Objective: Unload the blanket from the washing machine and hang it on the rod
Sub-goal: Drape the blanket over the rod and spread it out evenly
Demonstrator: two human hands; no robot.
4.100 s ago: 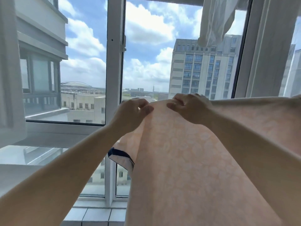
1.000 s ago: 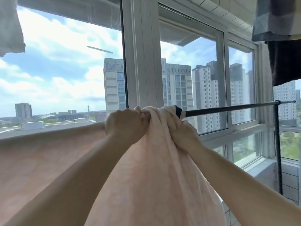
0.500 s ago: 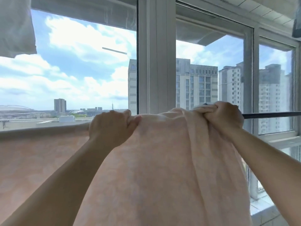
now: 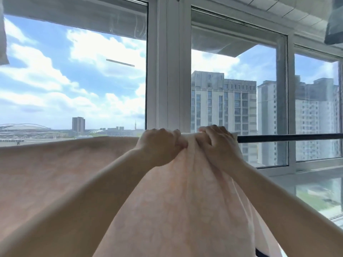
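On rod [image 4: 289,137]: blanket [image 4: 55,173] bunched under left hand [image 4: 159,147], right hand [image 4: 217,143].

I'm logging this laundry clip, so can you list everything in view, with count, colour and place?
blanket: one, pale pink, draped over the rod from the left edge to the middle, bunched where the hands grip it
rod: one, black, horizontal, bare part running right from the hands
window frame: one, white, behind the rod
hanging cloth: one, grey, top right corner
pale cloth: one, whitish, top left edge
left hand: one, gripping the blanket's top
right hand: one, fingers curled round the bunched blanket
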